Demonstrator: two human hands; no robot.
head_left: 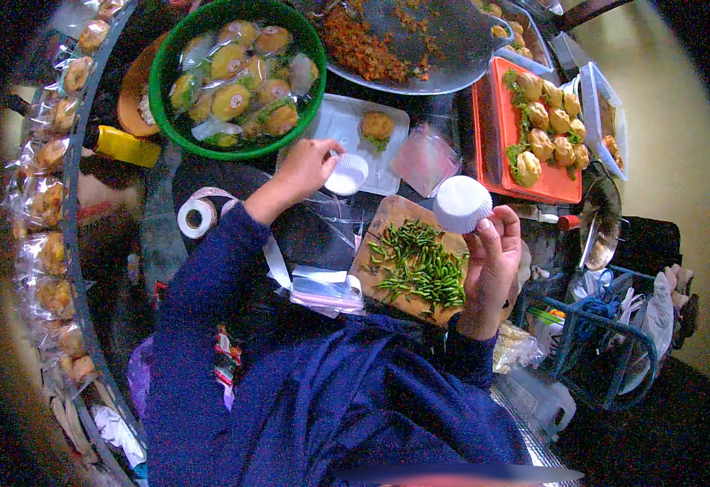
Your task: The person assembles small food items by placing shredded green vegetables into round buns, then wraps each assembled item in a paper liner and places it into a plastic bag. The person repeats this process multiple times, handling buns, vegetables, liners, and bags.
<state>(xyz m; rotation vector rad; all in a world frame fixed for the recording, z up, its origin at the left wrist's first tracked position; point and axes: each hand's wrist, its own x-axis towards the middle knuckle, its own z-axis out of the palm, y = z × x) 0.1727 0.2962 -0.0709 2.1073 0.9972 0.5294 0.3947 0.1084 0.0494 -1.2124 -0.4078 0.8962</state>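
Note:
My left hand (302, 169) pinches the rim of a white pleated paper cup (345, 174) at the near edge of a clear plastic tray (334, 122). On that tray lies one small filled bun (377, 125) with a bit of green leaf under it. In my right hand (493, 252), between thumb and fingers, is a stack of white paper cups (462, 203). This stack is raised above the far right corner of a wooden board (387, 215) heaped with small green chillies (428, 264). Clear plastic bags (426, 158) lie between the tray and the stack.
A green basket (157, 97) holds several wrapped buns. Behind is a wide pan (460, 49) with orange-brown filling. At right, an orange tray (562, 191) carries filled buns. A sticker roll (197, 217) and packed bags (326, 290) lie nearer. Wrapped buns (46, 203) line the left rack.

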